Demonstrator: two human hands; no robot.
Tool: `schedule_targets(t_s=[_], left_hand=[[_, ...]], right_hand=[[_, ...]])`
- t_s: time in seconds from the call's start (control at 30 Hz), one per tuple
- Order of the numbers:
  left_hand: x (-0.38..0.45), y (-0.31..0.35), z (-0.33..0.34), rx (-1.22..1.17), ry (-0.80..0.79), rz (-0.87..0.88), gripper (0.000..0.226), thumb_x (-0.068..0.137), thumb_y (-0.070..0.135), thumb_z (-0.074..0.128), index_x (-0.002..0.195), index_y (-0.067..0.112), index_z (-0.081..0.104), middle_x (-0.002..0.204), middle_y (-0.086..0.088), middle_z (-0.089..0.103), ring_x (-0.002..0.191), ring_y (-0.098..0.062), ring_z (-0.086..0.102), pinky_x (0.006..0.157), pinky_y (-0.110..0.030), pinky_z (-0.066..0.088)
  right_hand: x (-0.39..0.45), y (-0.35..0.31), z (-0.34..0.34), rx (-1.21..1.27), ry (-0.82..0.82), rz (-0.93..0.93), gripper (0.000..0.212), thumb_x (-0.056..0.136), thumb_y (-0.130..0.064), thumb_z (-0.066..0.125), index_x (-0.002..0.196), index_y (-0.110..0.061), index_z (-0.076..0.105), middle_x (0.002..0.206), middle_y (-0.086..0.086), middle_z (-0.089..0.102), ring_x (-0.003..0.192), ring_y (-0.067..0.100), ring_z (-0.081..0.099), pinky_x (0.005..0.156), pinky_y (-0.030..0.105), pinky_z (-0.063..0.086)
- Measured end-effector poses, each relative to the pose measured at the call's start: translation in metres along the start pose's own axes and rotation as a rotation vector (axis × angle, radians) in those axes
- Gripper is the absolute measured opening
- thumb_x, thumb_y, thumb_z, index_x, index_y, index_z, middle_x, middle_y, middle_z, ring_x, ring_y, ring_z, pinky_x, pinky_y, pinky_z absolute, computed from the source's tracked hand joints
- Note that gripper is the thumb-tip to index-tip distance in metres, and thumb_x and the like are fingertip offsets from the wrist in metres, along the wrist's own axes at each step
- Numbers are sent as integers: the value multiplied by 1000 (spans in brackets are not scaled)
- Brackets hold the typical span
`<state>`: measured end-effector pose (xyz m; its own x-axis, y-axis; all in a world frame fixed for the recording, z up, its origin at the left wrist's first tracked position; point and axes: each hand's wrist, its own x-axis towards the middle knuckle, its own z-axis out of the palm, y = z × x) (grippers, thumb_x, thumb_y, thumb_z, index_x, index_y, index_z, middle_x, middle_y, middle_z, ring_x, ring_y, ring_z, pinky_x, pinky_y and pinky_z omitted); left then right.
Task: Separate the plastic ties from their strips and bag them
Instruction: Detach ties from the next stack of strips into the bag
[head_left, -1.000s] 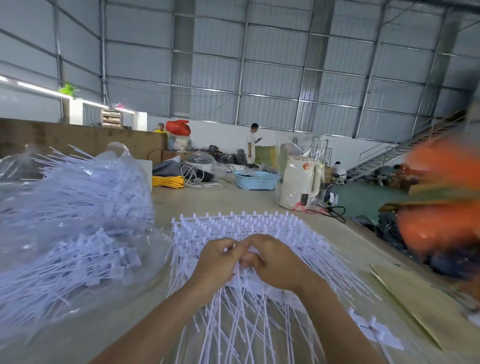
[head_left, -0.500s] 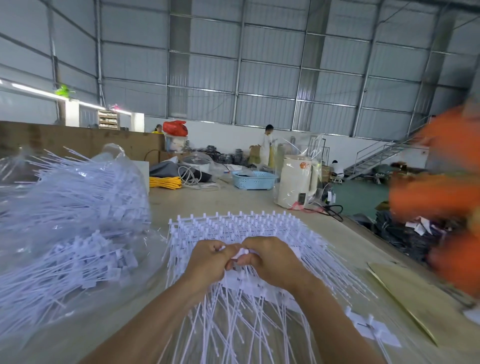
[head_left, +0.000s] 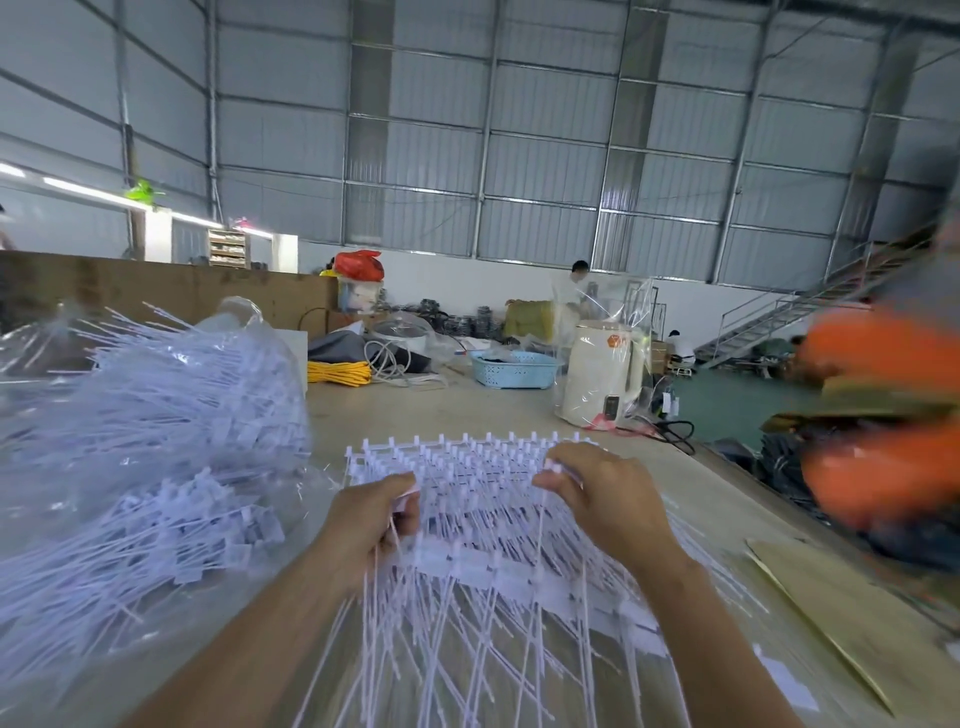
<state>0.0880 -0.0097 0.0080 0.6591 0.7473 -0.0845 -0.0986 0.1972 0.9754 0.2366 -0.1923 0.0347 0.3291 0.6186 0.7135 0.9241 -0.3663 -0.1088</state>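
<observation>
The left hand (head_left: 371, 514) sits at the near left edge of a stack of white plastic tie strips (head_left: 467, 467), fingers curled, thumb and forefinger pinching a tie head while loose tie tails run down through the fist. The right hand (head_left: 605, 499) is at the right edge of the same stack, knuckles up, its thumb and forefinger nipped onto a small white tie head at the strip's end. The two hands are well apart, with both forearms reaching in from the near edge. The strips lie flat on the worktop (head_left: 415, 410) in front of the person, rows of square heads along the far side and the long tails fanning toward the near edge.

To the left, just beside the strips, a clear plastic bag (head_left: 156, 441) bulges with separated white ties, their tails bristling out. Farther back on the worktop stand a cream electric kettle wrapped in clear film (head_left: 602, 379), a light blue basket (head_left: 511, 369) and a coil of yellow cord (head_left: 337, 373). A sheet of brown cardboard (head_left: 852, 613) lies at the near right. A blurred orange shape (head_left: 883, 415) fills the right edge; what it is cannot be told.
</observation>
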Motion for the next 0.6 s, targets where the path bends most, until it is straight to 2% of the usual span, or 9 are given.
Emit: schedule_targets(t_s=[0.07, 0.13, 0.23, 0.33, 0.4, 0.47, 0.6], left_hand=[[-4, -3, 10, 39, -37, -7, 21, 92, 22, 61, 79, 5, 64, 56, 0, 69, 38, -8, 58, 46, -19, 39], [-9, 8, 15, 63, -71, 27, 17, 93, 20, 59, 84, 7, 64, 64, 0, 72, 35, -6, 51, 41, -15, 34], [-19, 52, 3, 12, -66, 205, 15, 94, 8, 55, 82, 5, 64, 58, -1, 68, 30, -3, 37, 31, -10, 25], [-24, 109, -29, 124, -46, 403, 15, 94, 11, 55, 81, 6, 62, 50, 2, 62, 28, -3, 30, 32, -8, 20], [-24, 139, -56, 332, -21, 486, 20, 93, 19, 59, 79, 6, 64, 51, -1, 62, 29, -5, 29, 33, -8, 21], [-15, 153, -79, 667, 47, 511, 27, 89, 28, 64, 75, 5, 66, 52, -4, 64, 29, -6, 33, 33, -11, 24], [18, 126, -111, 1199, 69, 361, 35, 86, 35, 67, 71, 3, 66, 53, -6, 64, 30, -6, 46, 32, -14, 32]], right_hand=[[2, -10, 5, 18, 35, -22, 57, 80, -60, 37, 107, -18, 66, 93, 0, 71, 79, 23, 65, 68, 30, 46], [0, -12, 9, 16, 22, 8, 51, 82, -59, 39, 107, -22, 64, 94, -2, 70, 80, 20, 64, 64, 27, 44], [-5, -7, 14, 28, -9, 49, 36, 87, -53, 48, 102, -24, 63, 88, -4, 67, 79, 19, 62, 58, 24, 35], [-6, -5, 21, -1, -25, 39, 35, 88, -52, 49, 104, -25, 64, 92, -4, 69, 83, 19, 63, 58, 24, 34], [-4, -6, 24, -9, -34, 40, 37, 88, -52, 49, 108, -25, 65, 100, -4, 70, 89, 19, 64, 63, 25, 39], [-3, -8, 25, -8, -31, 38, 40, 86, -53, 49, 109, -25, 66, 102, -4, 71, 90, 19, 65, 65, 24, 39], [-4, -13, 28, -23, -48, 37, 42, 85, -56, 48, 108, -26, 66, 102, -4, 71, 89, 19, 65, 64, 23, 39]])
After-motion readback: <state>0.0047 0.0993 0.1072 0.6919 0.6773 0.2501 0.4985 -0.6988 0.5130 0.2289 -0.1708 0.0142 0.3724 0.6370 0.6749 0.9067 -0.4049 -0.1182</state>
